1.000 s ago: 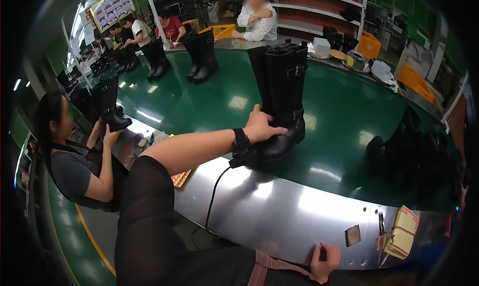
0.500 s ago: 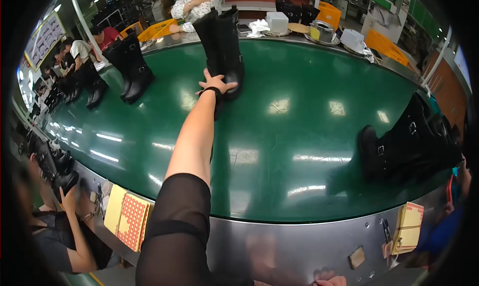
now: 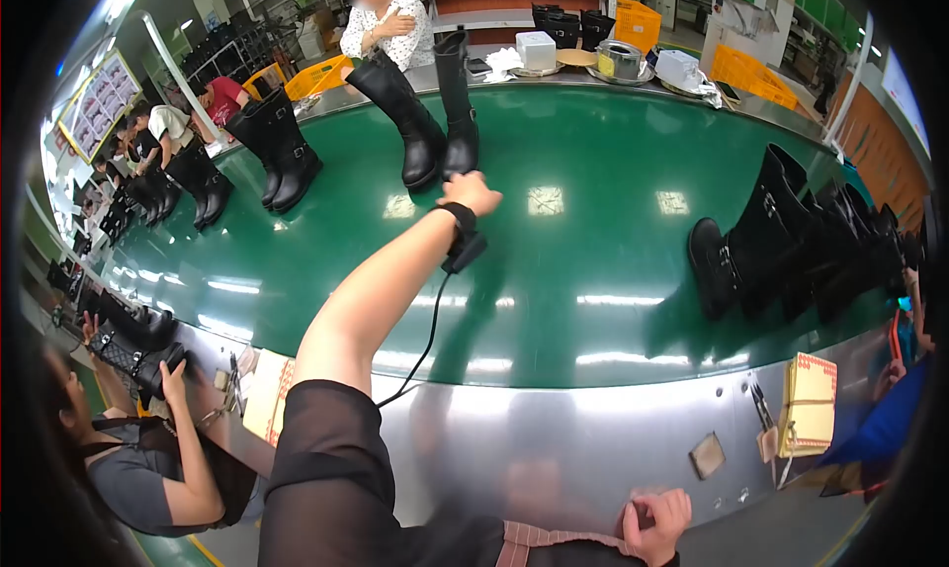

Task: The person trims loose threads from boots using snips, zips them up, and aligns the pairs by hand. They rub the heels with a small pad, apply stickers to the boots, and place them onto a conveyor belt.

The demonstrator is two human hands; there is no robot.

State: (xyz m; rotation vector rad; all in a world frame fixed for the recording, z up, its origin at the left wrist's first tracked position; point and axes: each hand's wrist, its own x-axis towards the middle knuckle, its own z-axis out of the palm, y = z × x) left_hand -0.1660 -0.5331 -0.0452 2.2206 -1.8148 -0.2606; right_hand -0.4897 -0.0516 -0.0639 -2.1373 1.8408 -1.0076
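My left hand (image 3: 473, 193) is stretched over the green work surface (image 3: 554, 270), at the toe of a tall black buckled boot (image 3: 458, 102). Its fingers are curled and partly hidden, so I cannot tell whether they grip the toe. To the left, the other boot (image 3: 410, 122) of the pair leans with its shaft tilted left. A black band with a small device (image 3: 463, 251) and cable is on my left wrist. My right hand (image 3: 657, 527) is closed near my body by the metal edge; what it holds, if anything, is hidden.
More black boots stand at left (image 3: 287, 157) and right (image 3: 761, 236). A yellow card stack (image 3: 809, 404) and a small block (image 3: 707, 455) lie on the metal ledge (image 3: 583, 438). A co-worker (image 3: 148, 468) handles a boot at left; another person (image 3: 395, 33) stands opposite.
My left hand has gone from spread across both boots to curled at the right boot's toe. The boots now stand farther apart at the shafts. My right hand shows more fully.
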